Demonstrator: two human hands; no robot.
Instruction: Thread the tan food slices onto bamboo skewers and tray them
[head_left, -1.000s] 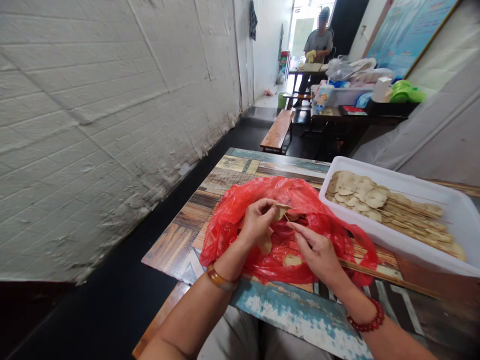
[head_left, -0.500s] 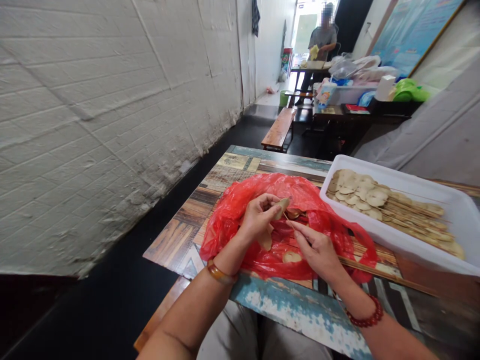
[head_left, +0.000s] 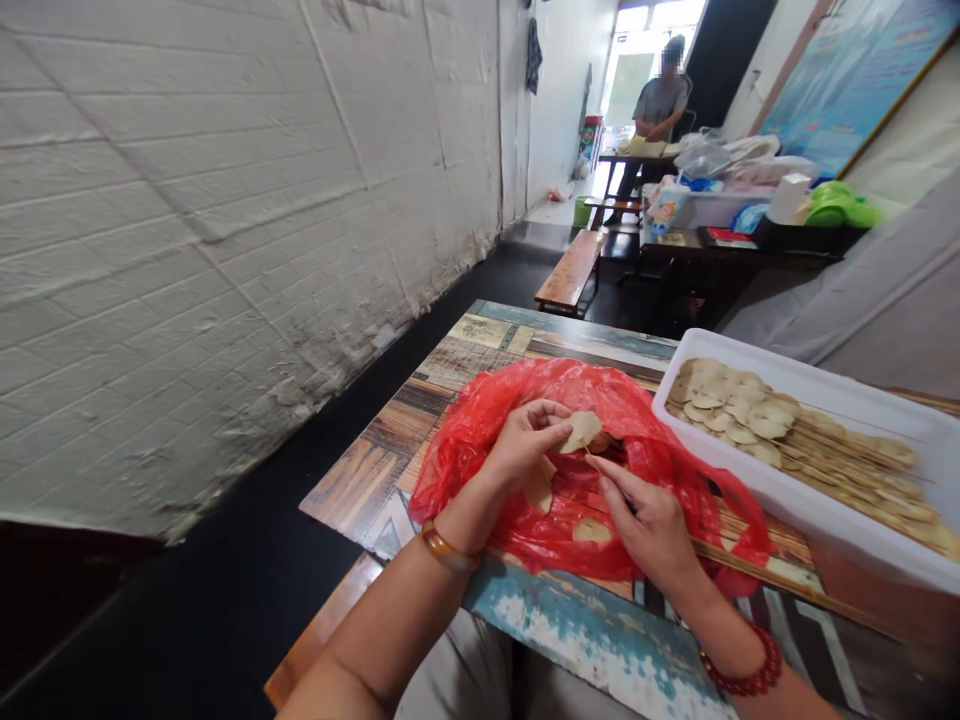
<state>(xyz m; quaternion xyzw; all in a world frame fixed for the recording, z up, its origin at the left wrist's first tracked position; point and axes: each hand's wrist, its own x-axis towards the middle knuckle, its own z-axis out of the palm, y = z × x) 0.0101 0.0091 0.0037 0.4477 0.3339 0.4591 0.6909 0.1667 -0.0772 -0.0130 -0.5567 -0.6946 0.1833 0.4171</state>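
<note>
My left hand pinches a thin pale slice, which looks like potato, between thumb and fingers. Another slice hangs below that palm. My right hand is closed on a thin wooden skewer, its tip at the lower edge of the held slice. Both hands are over an open red plastic bag with more slices inside; one loose slice lies near its front. Several bare skewers lie under my right wrist.
A white tray of skewered slices stands at the right of the patterned table. Beyond are a wooden bench, a cluttered table and a person standing at the back. A white wall runs along the left.
The held slice has turned from nearly edge-on to show its flat face. The view has shifted slightly, and the far person's hands have lowered to the table.
</note>
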